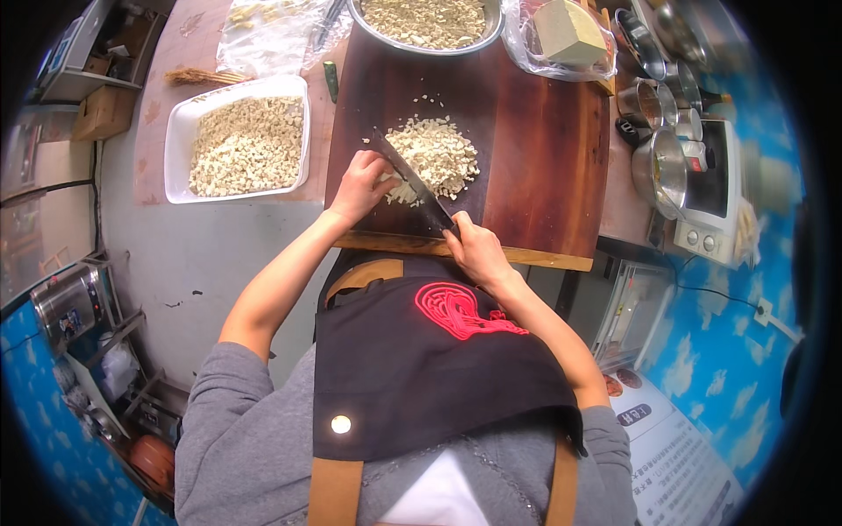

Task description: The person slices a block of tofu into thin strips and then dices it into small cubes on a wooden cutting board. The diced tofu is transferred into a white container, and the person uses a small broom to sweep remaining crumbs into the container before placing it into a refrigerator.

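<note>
My right hand (pixel 478 248) grips the handle of a kitchen knife (pixel 416 177) with a broad dark blade. The blade slants away to the upper left over a wooden cutting board (pixel 539 164). Just left of it, my left hand (pixel 362 187) has its fingers curled onto pale food strips (pixel 402 194), close against the blade. The fingers partly hide these strips. Beyond the blade, to the right, lies a loose heap of small pale diced pieces (pixel 444 154). A few stray cubes are scattered above the heap.
A white plastic tub (pixel 304 138) of diced pieces stands left of the board. A metal bowl (pixel 424 49) of similar pieces sits at the back, beside a pale block (pixel 569 33) in plastic. A cucumber end (pixel 331 82) lies near the board's left edge. Steel pots (pixel 658 164) and a microwave oven (pixel 714 191) stand right.
</note>
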`<state>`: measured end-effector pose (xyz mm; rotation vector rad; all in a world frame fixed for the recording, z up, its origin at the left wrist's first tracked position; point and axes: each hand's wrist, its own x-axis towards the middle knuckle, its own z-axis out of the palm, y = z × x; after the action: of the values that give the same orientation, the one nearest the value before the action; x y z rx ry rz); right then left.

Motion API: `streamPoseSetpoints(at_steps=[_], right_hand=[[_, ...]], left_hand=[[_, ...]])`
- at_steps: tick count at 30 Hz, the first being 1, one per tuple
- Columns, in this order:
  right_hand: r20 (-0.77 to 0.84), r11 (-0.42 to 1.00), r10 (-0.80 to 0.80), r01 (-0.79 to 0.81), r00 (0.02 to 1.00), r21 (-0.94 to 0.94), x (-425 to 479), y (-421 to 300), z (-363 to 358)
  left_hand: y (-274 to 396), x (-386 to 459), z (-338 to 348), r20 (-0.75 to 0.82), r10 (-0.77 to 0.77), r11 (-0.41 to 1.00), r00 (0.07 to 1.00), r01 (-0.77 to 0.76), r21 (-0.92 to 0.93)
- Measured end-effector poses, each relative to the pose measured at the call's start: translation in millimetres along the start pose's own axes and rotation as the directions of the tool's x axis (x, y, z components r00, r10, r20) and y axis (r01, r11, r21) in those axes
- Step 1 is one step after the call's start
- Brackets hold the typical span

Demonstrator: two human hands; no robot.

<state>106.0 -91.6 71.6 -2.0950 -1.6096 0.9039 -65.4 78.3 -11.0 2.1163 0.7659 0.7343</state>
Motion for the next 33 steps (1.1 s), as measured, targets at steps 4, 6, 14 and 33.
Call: streamPoseSetpoints(at_steps=[4, 6, 14, 33], right_hand=[[-0.012, 1.0, -0.008, 0.008, 1.0, -0.009, -9.8, -5.9, -2.3], [0.007, 1.0, 0.008, -0.008, 1.0, -0.02, -3.1, 3.3, 14.5], [0.015, 1.0, -0.008, 0.008, 1.0, -0.016, -6.1, -10.9, -4.2], [0.005, 0.999, -0.046, 0.045, 0.999, 0.017, -9.9, -14.7, -2.3]], left_hand=[[1.3, -2.3, -2.4, -0.006, -0.008, 1.0, 1.0, 0.008, -0.006], [-2.0, -3.3, 0.3, 0.0, 0.007, 1.0, 1.0, -0.007, 0.019], [0.5, -7.9, -1.9, -0.028, -0.033, 0.999, 0.999, 0.034, 0.028], [0.1, -12.0, -6.9, -0.056, 0.04, 0.998, 0.998, -0.037, 0.051]])
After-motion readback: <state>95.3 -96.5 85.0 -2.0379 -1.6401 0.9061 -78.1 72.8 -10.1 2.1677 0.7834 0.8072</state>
